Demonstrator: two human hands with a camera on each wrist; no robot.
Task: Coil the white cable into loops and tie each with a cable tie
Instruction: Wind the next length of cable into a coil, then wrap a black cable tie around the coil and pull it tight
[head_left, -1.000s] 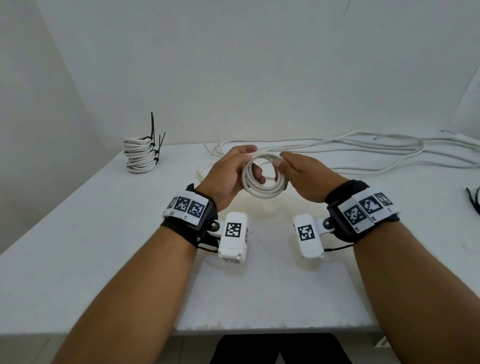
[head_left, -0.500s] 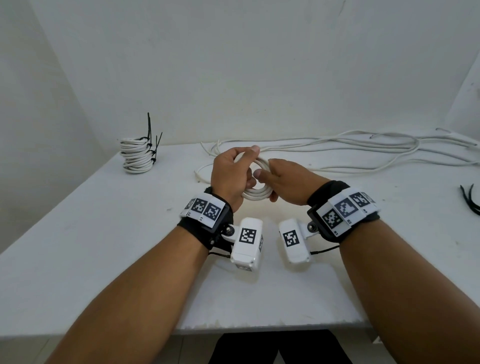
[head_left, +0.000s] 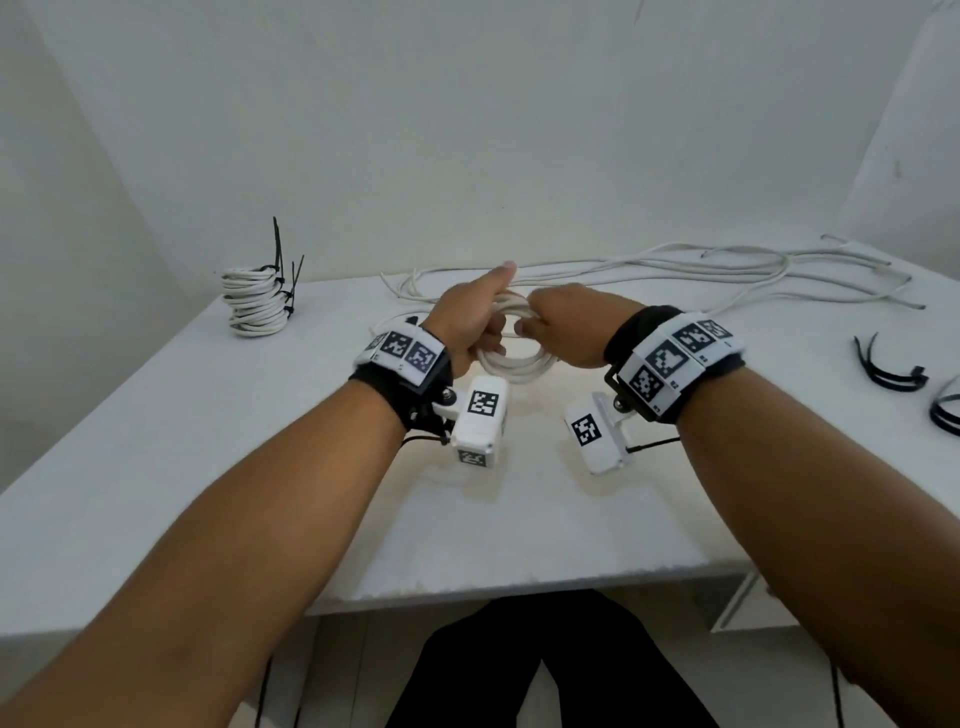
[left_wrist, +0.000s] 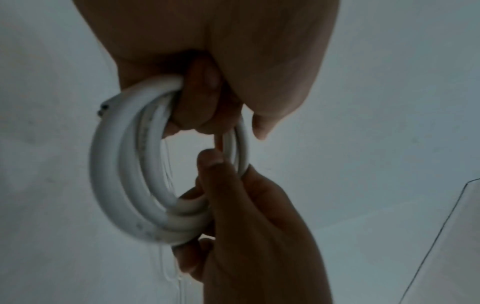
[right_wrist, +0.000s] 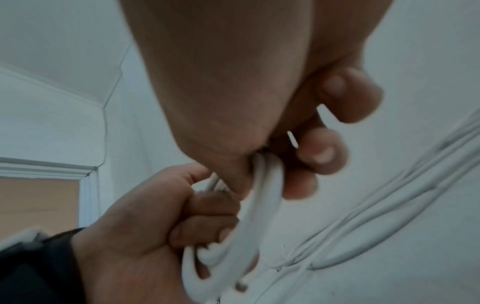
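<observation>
A small coil of white cable (head_left: 511, 364) is held above the white table (head_left: 260, 467) between both hands. My left hand (head_left: 470, 322) grips its left side, fingers curled through the loops (left_wrist: 116, 185) and thumb pointing up. My right hand (head_left: 563, 327) grips the opposite side, thumb and fingers wrapped round the bundled strands (right_wrist: 259, 216). The coil's cut end (left_wrist: 102, 109) sticks out at its left edge. No cable tie shows on this coil.
A stack of coils bound with black ties (head_left: 254, 301) stands at the back left. Loose white cables (head_left: 675, 270) trail along the back edge to the right. Spare black cable ties (head_left: 888, 371) lie at the far right.
The hands have drawn closer together over the coil. It now hangs lower beneath them, with its open ring mostly covered.
</observation>
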